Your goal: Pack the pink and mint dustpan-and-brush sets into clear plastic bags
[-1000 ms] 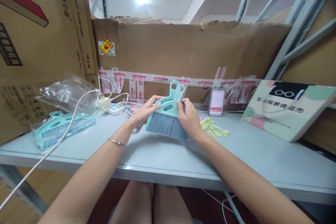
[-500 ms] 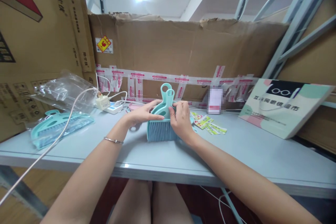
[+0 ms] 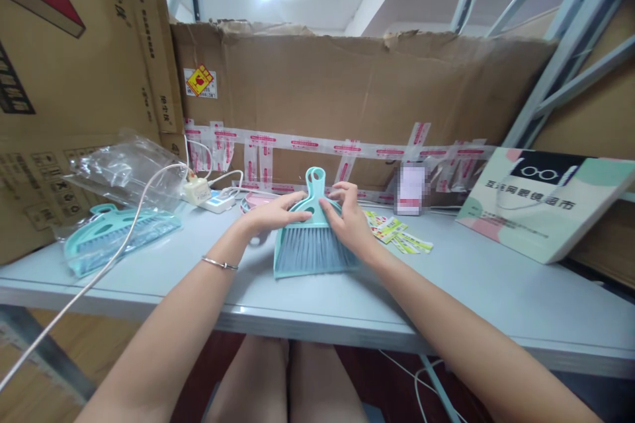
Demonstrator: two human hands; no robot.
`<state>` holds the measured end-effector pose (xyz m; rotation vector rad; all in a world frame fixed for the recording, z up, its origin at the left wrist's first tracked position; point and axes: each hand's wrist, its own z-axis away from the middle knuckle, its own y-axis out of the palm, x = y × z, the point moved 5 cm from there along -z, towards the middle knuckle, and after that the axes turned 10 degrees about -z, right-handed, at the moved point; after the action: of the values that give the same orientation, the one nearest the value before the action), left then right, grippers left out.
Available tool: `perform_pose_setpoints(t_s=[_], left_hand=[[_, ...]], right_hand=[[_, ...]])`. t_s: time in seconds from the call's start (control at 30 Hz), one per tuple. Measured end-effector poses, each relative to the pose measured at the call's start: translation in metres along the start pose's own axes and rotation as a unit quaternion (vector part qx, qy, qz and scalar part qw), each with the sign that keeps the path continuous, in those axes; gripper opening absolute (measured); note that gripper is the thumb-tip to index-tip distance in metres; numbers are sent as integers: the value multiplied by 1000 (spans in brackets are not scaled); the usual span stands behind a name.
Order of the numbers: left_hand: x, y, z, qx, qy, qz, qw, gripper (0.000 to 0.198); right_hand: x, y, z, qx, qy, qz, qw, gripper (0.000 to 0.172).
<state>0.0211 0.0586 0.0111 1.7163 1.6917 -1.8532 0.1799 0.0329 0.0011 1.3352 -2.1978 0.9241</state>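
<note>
A mint-green hand brush (image 3: 317, 238) with grey-blue bristles lies face-on against a matching dustpan (image 3: 278, 266) in front of me, their looped handles nearly lined up at the top. My left hand (image 3: 272, 213) grips the set at its left edge, thumb on the brush's front and fingers going behind. On the opposite side, my right hand (image 3: 353, 219) presses its thumb against the brush near the handle, with its fingers bent over the right edge. Its lower fingers are partly hidden. Another brush and dustpan set (image 3: 122, 231) in clear plastic lies on the left.
On the desk (image 3: 238, 291) are a crumpled plastic bag (image 3: 129, 168), a power strip (image 3: 221, 201) with a white plug and cable, a pink round item (image 3: 255, 200), green-yellow cards (image 3: 397, 234), a blurred phone (image 3: 411, 190) and a glasses-print box (image 3: 540, 205). Large cartons (image 3: 307, 92) stand behind.
The brush has come down and lined up with the dustpan, its handle now beside the other loop. The set leans back more, showing more bristles. My right hand's fingers have loosened and straightened somewhat.
</note>
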Motion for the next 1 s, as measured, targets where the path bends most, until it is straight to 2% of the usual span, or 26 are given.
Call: perform_pose_setpoints(t_s=[0.07, 0.13, 0.23, 0.3, 0.47, 0.67, 0.77, 0.83, 0.9, 0.93, 1.0], left_hand=[[2, 0, 0, 4, -18, -11, 1000, 40], [3, 2, 0, 14, -31, -27, 999, 41], [6, 7, -2, 22, -34, -61, 997, 39], [11, 9, -4, 12, -39, -78, 996, 39], [21, 12, -9, -1, -49, -71, 996, 44], [21, 10, -11, -37, -41, -31, 998, 38], [22, 11, -11, -33, -43, -30, 998, 40], [22, 11, -11, -24, -49, -35, 998, 41], [21, 10, -10, -20, -59, -36, 997, 40], [21, 9, -9, -21, -64, -35, 997, 40], [21, 8, -8, -25, -73, -29, 997, 39]], right_hand=[[-9, -1, -4, 70, 87, -18, 994, 43], [-14, 1, -6, 128, 117, -40, 984, 42], [-12, 12, -4, 204, 64, -65, 975, 35], [-12, 19, -2, 222, 45, -69, 972, 34], [-13, 22, 0, 197, 64, -33, 978, 33], [-16, 22, 1, 181, 71, -22, 981, 32], [-13, 23, 1, 188, 68, -46, 979, 30], [-15, 20, -2, 214, 89, -65, 971, 31], [-26, 7, -11, 222, 140, -93, 961, 36], [-36, -5, -17, 204, 168, -106, 959, 39], [-65, -42, -32, 103, 205, -104, 968, 39]])
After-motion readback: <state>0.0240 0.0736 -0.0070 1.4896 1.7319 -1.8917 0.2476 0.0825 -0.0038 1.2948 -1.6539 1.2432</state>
